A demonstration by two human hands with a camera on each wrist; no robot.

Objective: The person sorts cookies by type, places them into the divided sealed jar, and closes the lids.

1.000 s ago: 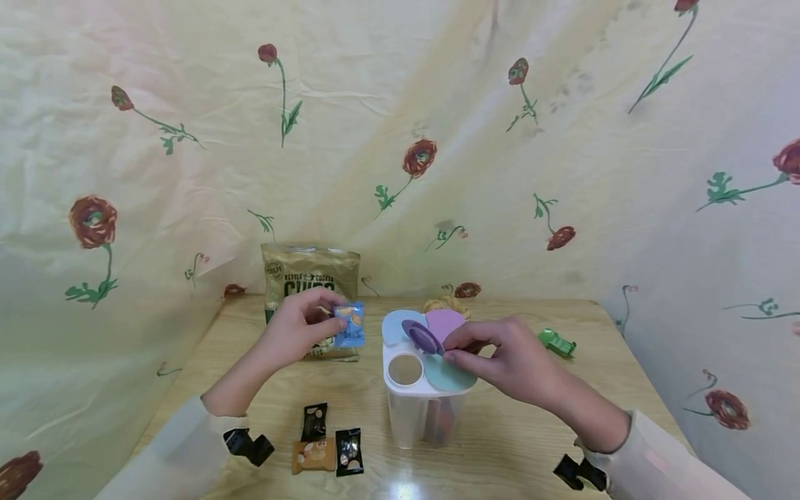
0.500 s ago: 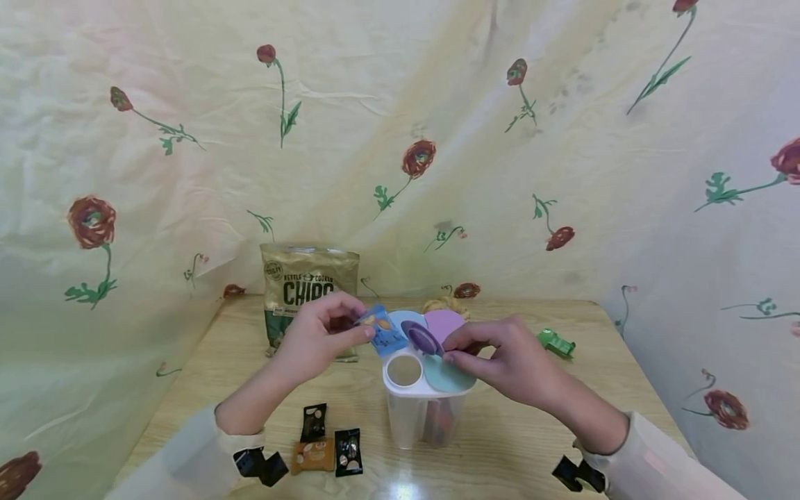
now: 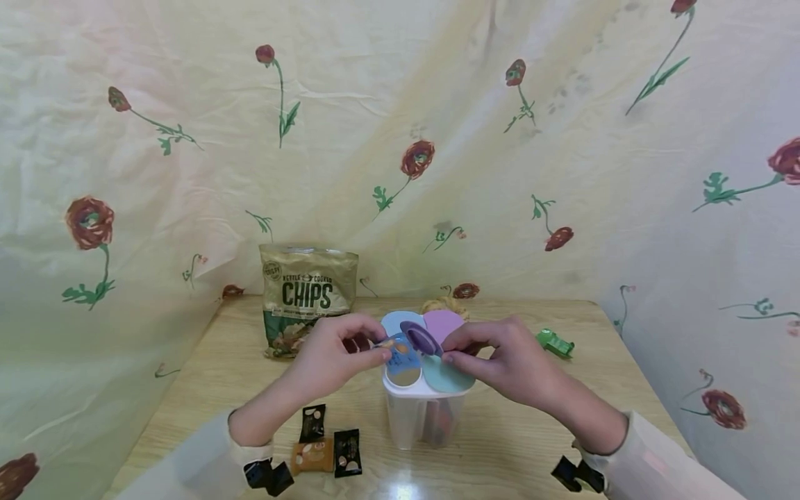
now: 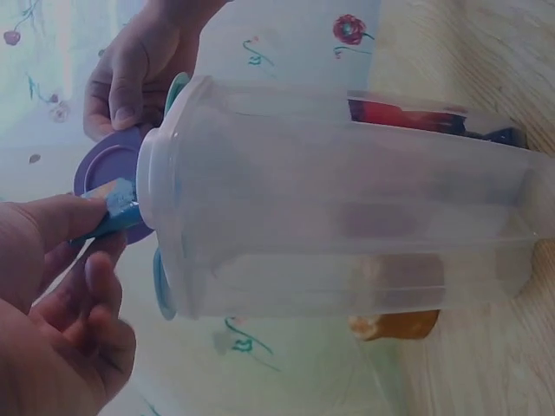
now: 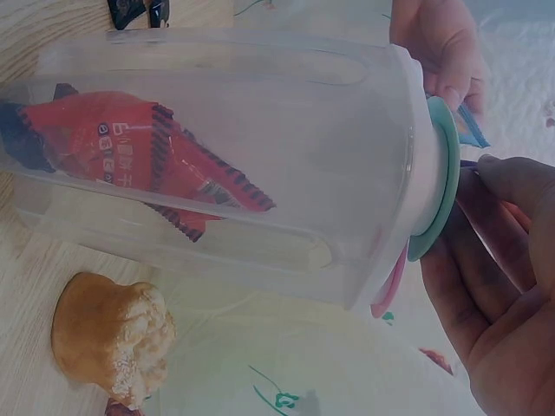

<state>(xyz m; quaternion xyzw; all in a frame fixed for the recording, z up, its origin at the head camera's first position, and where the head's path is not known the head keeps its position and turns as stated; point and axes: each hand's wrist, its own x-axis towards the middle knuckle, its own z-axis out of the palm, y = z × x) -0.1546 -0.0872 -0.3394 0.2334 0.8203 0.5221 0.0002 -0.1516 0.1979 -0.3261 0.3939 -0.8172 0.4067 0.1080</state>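
Floral cloth backs the worktop [image 3: 500, 444]. Left hand [image 3: 331, 361] pinches a blue packet [image 3: 400, 351] over the container [image 3: 425, 410] opening; right hand [image 3: 506, 361] pinches the purple lid [image 3: 421, 338] up. One red packet [image 5: 147, 156] lies inside; three packets [image 3: 325, 444] wait.

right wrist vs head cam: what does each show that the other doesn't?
Only the right wrist view: a red snack packet lying inside one compartment of the clear plastic container, and a golden-brown muffin on the table beside it.

Only the head view: the gold chips bag, a small green toy, and three small snack packets on the wooden table.

Both: the container, the left hand pinching a small blue packet at its open hole, and the right hand holding up the purple flap lid.
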